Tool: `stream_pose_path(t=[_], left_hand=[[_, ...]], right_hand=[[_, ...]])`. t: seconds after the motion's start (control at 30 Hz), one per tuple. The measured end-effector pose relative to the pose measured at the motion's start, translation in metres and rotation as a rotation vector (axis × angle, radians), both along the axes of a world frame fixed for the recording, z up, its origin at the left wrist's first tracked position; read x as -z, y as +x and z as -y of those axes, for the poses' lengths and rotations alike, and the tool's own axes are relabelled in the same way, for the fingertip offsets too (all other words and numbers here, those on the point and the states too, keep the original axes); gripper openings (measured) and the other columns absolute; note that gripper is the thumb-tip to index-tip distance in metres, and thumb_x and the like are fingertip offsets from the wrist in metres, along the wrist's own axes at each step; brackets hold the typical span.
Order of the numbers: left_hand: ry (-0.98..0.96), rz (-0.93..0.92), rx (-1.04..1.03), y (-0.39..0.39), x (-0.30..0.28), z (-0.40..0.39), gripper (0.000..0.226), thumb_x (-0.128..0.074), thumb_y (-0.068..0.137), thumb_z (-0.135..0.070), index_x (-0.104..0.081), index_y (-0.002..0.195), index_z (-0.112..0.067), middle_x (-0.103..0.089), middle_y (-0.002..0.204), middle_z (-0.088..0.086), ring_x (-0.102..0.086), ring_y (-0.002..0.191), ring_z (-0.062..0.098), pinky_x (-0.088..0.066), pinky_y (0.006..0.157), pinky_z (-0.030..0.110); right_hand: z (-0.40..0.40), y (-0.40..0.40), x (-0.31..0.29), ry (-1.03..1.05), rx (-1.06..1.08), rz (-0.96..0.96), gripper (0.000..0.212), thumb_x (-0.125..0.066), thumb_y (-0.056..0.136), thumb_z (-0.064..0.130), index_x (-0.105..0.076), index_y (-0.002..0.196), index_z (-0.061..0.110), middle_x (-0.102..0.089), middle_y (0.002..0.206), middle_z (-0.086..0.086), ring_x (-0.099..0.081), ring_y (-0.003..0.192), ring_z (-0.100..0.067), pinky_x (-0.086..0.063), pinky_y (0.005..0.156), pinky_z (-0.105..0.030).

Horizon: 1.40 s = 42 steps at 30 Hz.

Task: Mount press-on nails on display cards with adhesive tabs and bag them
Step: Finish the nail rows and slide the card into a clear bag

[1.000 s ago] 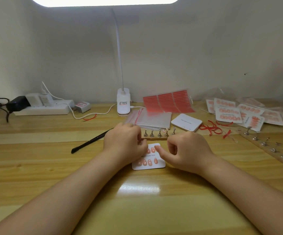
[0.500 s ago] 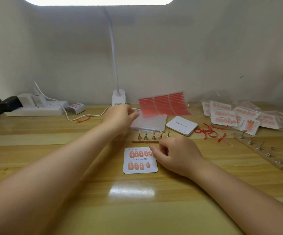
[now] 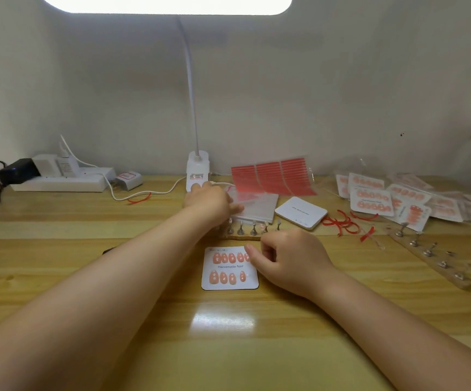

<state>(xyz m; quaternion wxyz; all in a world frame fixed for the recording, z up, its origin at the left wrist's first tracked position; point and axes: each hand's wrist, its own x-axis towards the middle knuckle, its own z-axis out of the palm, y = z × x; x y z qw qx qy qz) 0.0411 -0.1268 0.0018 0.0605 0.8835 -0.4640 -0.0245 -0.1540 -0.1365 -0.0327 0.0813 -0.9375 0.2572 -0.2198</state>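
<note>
A white display card (image 3: 228, 283) printed "Handmade Nail" lies on the wooden desk and carries two rows of several peach press-on nails. My right hand (image 3: 288, 258) sits at the card's upper right corner with its fingers curled, and the thumb tip pinches that corner, hiding part of the last nail in the top row. My left hand (image 3: 209, 201) reaches across to the stack of clear bags (image 3: 259, 206), where its fingers lie on the top bag. Just beyond the card stands a wooden strip of small metal nail stands (image 3: 252, 231).
Red adhesive tab sheets (image 3: 271, 176) lean behind the bags, beside a stack of blank white cards (image 3: 300, 213). Bagged finished cards (image 3: 384, 198), red peeled strips (image 3: 344, 224) and a second stand strip (image 3: 429, 252) fill the right. The lamp base (image 3: 197, 170) and a power strip (image 3: 59, 182) stand at the back.
My left hand left the card and reached away to the bag stack, uncovering the nails. My right hand stayed at the card's right corner.
</note>
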Motion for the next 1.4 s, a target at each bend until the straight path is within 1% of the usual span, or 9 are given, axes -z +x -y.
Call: stream_pose_path(t=[0.2, 0.37, 0.5, 0.63, 0.73, 0.87, 1.13, 1.3, 1.4], left_hand=[[-0.078, 0.046, 0.1, 0.008, 0.006, -0.013, 0.036, -0.041, 0.099, -0.052, -0.064, 0.122, -0.037, -0.059, 0.128, 0.002, -0.048, 0.115, 0.028, -0.044, 0.091, 0.037], [-0.088, 0.079, 0.188, 0.014, 0.014, -0.016, 0.046, -0.046, 0.094, -0.059, -0.055, 0.134, -0.039, -0.047, 0.144, -0.004, -0.04, 0.123, 0.028, -0.038, 0.094, 0.039], [-0.253, 0.105, 0.451, 0.026, 0.014, -0.02, 0.03, -0.056, 0.095, -0.032, -0.063, 0.124, -0.038, -0.057, 0.134, -0.007, -0.044, 0.123, 0.02, -0.041, 0.098, 0.038], [-0.119, 0.053, 0.459, 0.028, 0.008, -0.024, 0.039, -0.065, 0.086, -0.05, -0.061, 0.124, -0.042, -0.057, 0.126, -0.007, -0.049, 0.119, 0.016, -0.046, 0.097, 0.035], [-0.156, 0.073, 0.477, 0.027, 0.004, -0.023, 0.029, -0.061, 0.093, -0.036, -0.065, 0.122, -0.032, -0.063, 0.123, -0.007, -0.056, 0.114, 0.016, -0.042, 0.086, 0.024], [-0.276, 0.066, 0.414, 0.021, 0.0, -0.023, 0.02, -0.058, 0.096, -0.023, -0.073, 0.108, -0.021, -0.071, 0.109, -0.003, -0.063, 0.103, 0.019, -0.05, 0.085, 0.031], [-0.483, -0.296, 0.18, 0.019, -0.002, -0.022, 0.017, -0.086, 0.071, -0.032, -0.076, 0.074, -0.018, -0.072, 0.077, -0.003, -0.066, 0.077, 0.014, -0.056, 0.077, 0.037], [-0.5, -0.521, 0.15, 0.022, 0.0, -0.017, 0.027, -0.072, 0.083, -0.042, -0.072, 0.068, -0.021, -0.072, 0.07, -0.004, -0.065, 0.068, 0.014, -0.053, 0.058, 0.026], [-0.537, -0.52, 0.149, 0.021, -0.001, -0.015, 0.023, -0.059, 0.096, -0.031, -0.068, 0.077, -0.022, -0.074, 0.085, -0.003, -0.07, 0.083, 0.019, -0.059, 0.071, 0.034]], right_hand=[[0.0, 0.0, 0.0, -0.004, 0.001, -0.003, 0.044, -0.049, 0.09, 0.054, -0.044, 0.059, 0.023, -0.053, 0.058, 0.005, -0.052, 0.06, -0.013, -0.033, 0.049, -0.026], [0.0, 0.0, -0.001, -0.005, -0.001, -0.014, 0.044, -0.048, 0.09, 0.054, -0.044, 0.06, 0.023, -0.053, 0.059, 0.006, -0.052, 0.061, -0.013, -0.033, 0.05, -0.025], [0.0, -0.002, -0.001, 0.025, -0.022, -0.011, 0.043, -0.049, 0.089, 0.056, -0.043, 0.059, 0.024, -0.051, 0.059, 0.007, -0.05, 0.061, -0.01, -0.031, 0.05, -0.024], [0.0, -0.002, -0.001, 0.038, -0.035, -0.014, 0.043, -0.05, 0.088, 0.056, -0.044, 0.06, 0.024, -0.049, 0.059, 0.008, -0.049, 0.061, -0.01, -0.029, 0.051, -0.024], [0.0, -0.002, -0.002, 0.042, -0.042, -0.017, 0.043, -0.05, 0.089, 0.055, -0.045, 0.06, 0.023, -0.049, 0.058, 0.008, -0.048, 0.06, -0.009, -0.03, 0.051, -0.025], [0.0, -0.002, -0.001, 0.045, -0.043, -0.012, 0.043, -0.05, 0.088, 0.055, -0.044, 0.06, 0.023, -0.048, 0.057, 0.009, -0.047, 0.059, -0.009, -0.029, 0.051, -0.024], [-0.001, -0.001, -0.002, 0.038, -0.045, -0.018, 0.042, -0.05, 0.089, 0.055, -0.046, 0.062, 0.023, -0.049, 0.059, 0.009, -0.046, 0.06, -0.009, -0.028, 0.051, -0.024], [-0.002, -0.001, -0.004, 0.035, -0.044, -0.015, 0.043, -0.05, 0.09, 0.054, -0.044, 0.061, 0.024, -0.048, 0.058, 0.009, -0.046, 0.06, -0.008, -0.028, 0.051, -0.025], [-0.002, -0.001, -0.004, 0.037, -0.044, -0.01, 0.042, -0.05, 0.09, 0.054, -0.048, 0.062, 0.022, -0.049, 0.059, 0.008, -0.047, 0.06, -0.009, -0.028, 0.051, -0.024]])
